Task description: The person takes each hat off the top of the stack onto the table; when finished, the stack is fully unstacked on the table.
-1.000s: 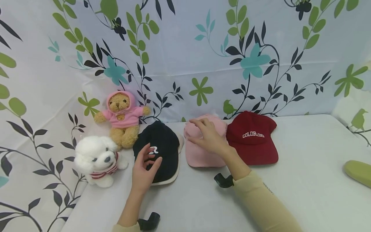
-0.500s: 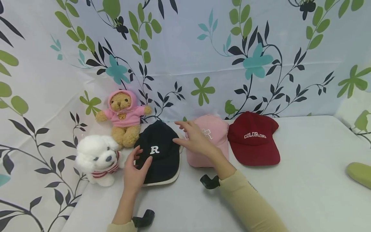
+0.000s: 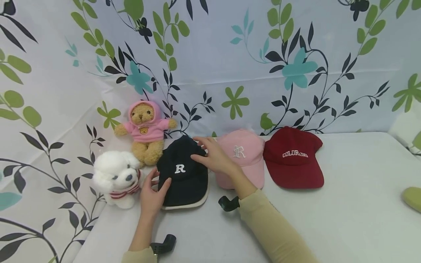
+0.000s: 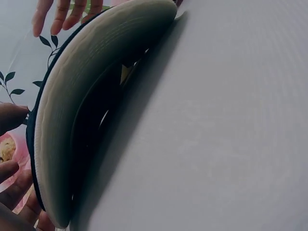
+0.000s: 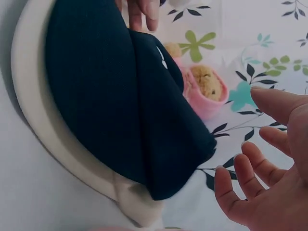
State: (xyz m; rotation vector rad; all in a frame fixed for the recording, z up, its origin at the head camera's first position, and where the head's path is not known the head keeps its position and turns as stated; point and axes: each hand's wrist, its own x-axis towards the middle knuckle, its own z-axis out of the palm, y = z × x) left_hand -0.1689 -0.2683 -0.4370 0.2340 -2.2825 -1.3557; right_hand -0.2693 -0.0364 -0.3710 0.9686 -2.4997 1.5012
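**Both hands close in on the navy cap**

The right hand has left the pink cotton cap and now reaches the crown of the navy "R" baseball cap from three o'clock, fingers spread, gripping nothing. The left hand touches its brim at eight o'clock, fingers relaxed. The cap lies on the white tabletop, seemingly about to be lifted.

Pale yellow sleeves, black wrist mounts

Left of frame: white plush dog and hooded teddy bear crowd the black cap. Pink cap and red cap fill centre; bare table lower right.
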